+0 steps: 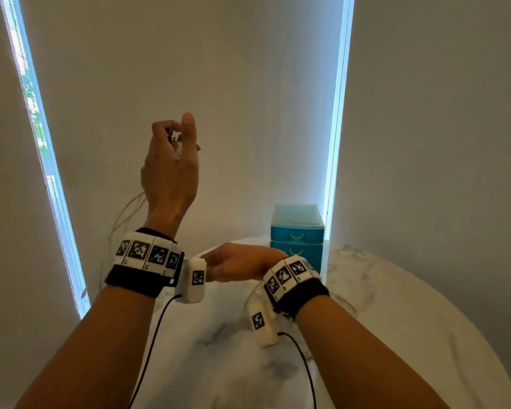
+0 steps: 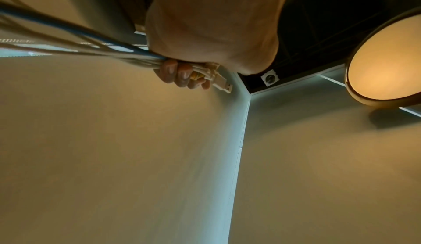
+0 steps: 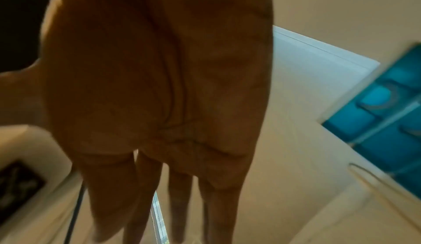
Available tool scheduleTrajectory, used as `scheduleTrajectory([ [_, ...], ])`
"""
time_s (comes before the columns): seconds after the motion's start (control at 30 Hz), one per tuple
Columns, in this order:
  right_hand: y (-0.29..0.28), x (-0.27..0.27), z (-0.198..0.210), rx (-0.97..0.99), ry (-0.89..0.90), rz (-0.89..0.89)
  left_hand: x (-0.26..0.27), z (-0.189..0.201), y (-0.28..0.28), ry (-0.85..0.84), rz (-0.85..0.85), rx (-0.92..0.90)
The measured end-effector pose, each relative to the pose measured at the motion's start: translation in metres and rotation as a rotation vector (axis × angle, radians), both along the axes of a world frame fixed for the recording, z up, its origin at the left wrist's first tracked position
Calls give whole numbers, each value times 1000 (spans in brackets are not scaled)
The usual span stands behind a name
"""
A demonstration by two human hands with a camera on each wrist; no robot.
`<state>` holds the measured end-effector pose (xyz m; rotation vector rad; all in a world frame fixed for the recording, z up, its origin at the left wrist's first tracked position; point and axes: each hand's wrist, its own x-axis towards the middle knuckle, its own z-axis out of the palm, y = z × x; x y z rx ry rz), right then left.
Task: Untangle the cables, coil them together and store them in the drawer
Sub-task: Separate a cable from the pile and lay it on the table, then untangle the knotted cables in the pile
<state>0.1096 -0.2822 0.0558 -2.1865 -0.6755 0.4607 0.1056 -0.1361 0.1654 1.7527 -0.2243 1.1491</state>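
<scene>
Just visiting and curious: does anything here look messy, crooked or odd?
Nothing looks damaged or spilled. The raised left hand grips a bundle of white and blue cables, plug ends sticking out past the fingers. The right hand is open, empty. The blue plastic drawer unit stands upright on the white marble table, drawers closed.

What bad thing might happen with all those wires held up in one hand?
The left hand grips only the plug ends of the cables, so one might slip out of the grip. The loose lengths hang down past the table edge and may snag or tangle again. The right hand is open and holds nothing.
</scene>
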Motion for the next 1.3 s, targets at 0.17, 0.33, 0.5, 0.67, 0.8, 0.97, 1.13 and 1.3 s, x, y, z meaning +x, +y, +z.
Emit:
scheduleTrajectory([
  [0.17,-40,0,-30,188,65,-138,12,-20,20,190,-44,-27],
  [0.33,-99,-5,-46,337,-86,-472,27,-61,6,335,-184,-83],
  [0.5,-146,-5,-63,778,-176,-869,44,-108,-33,441,-349,-60],
  [0.67,-154,-16,-93,848,-97,-873,60,-151,-78,611,-469,-112],
  [0.8,-155,-20,-120,892,-30,-811,71,-181,-96,690,-496,-197],
  [0.97,-152,-27,-117,917,-52,-763,78,-210,-101,812,-491,-334],
  [1.13,-119,-23,-107,592,-10,-615,85,-226,-96,876,-588,-498],
  [1.3,-97,-2,-111,260,87,-534,86,-230,-89,799,-551,-514],
])
